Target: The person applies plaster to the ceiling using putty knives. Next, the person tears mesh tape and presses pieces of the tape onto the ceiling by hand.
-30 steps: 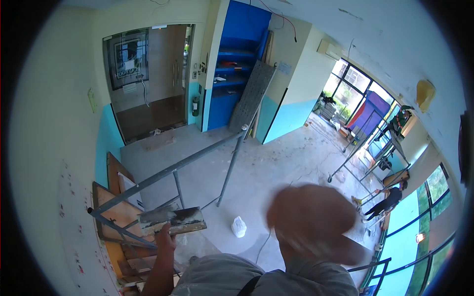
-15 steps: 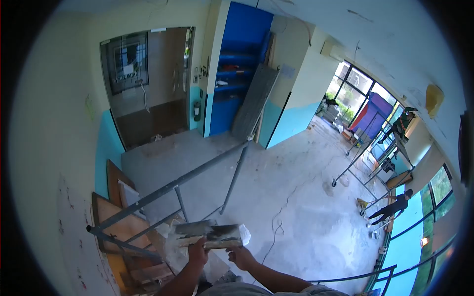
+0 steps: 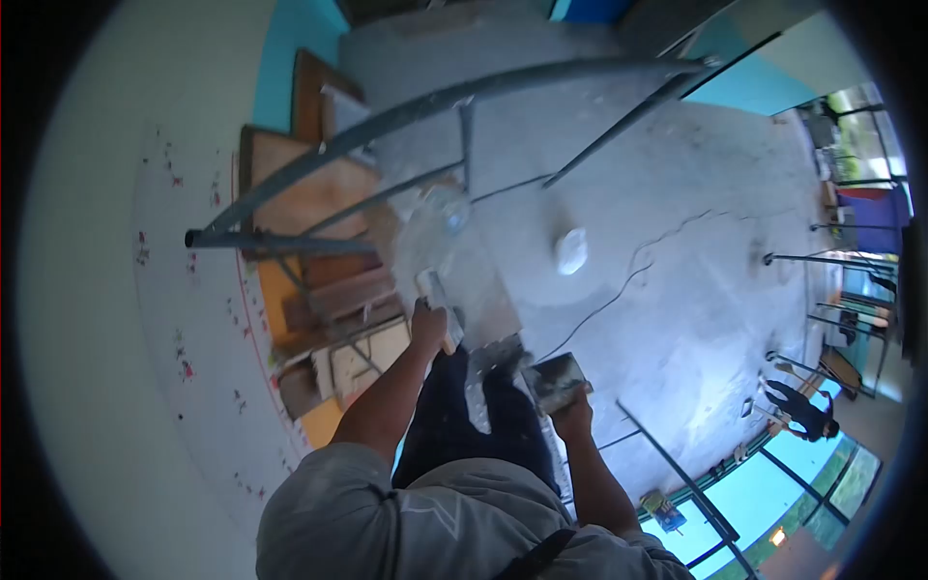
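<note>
My left hand (image 3: pixel 428 325) is wrapped round a plastering trowel (image 3: pixel 449 331), seen nearly edge-on with its pale side along the fingers. In my right hand (image 3: pixel 574 412) is a second flat, rectangular plastering trowel (image 3: pixel 555 381), its grey face smeared with plaster and tilted upward. The two hands are apart, one on each side of my dark trousers (image 3: pixel 437 411). Below and beyond the left hand lies a clear plastic sheet or bag (image 3: pixel 440 217) on a board. How the right fingers grip the handle is partly hidden by the blade.
Grey scaffold rails (image 3: pixel 387 121) frame the left and front, with another rail (image 3: pixel 677 469) at the right. Wooden boards (image 3: pixel 300 184) lean by the left wall. A white bundle (image 3: pixel 570 251) and a cable (image 3: pixel 619 290) lie on the floor. A person in dark clothes (image 3: pixel 797 406) stands far right.
My view has tipped downward. The two trowels, close together in front of me before, are now apart, one in each hand, and the hands have come back towards my body.
</note>
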Demonstrator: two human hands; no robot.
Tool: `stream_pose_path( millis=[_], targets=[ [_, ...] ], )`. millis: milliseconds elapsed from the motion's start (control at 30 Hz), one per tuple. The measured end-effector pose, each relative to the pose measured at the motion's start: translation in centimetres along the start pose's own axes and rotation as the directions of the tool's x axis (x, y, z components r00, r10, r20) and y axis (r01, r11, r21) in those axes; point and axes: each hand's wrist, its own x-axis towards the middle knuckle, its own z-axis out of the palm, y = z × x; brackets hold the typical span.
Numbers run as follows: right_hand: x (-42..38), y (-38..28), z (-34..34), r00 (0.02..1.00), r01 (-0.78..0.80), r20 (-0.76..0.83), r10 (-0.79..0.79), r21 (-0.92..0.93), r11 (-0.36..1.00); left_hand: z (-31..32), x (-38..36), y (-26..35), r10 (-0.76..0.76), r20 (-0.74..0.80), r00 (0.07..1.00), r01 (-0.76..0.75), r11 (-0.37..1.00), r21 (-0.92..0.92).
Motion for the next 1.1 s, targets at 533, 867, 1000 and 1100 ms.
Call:
stream_pose_path(
  millis=[533, 867, 1000, 1100],
  targets=[
    [3.4, 15.4, 3.5, 0.799, -0.541, 0.222, 0.558, 0.67, 0.508, 14.6, 17.9, -20.2, 0.22, 0.447, 0.867, -0.472, 0.649, 0.596],
    [6.0, 13.9, 2.2, 0.688, -0.599, 0.038, 0.725, 0.593, 0.538, 24.4, 22.4, -26.0, 0.354, 0.321, 0.878, -0.476, 0.58, 0.661],
    [6.0, 14.5, 1.5, 0.703, -0.61, 0.036, 0.71, 0.543, 0.577, 25.0, 21.3, -25.6, 0.247, 0.375, 0.893, -0.444, 0.614, 0.653],
    [6.8, 13.2, 2.0, 0.718, -0.588, 0.037, 0.695, 0.567, 0.577, 23.8, 21.3, -25.3, 0.265, 0.388, 0.883, -0.459, 0.663, 0.591]
  ],
)
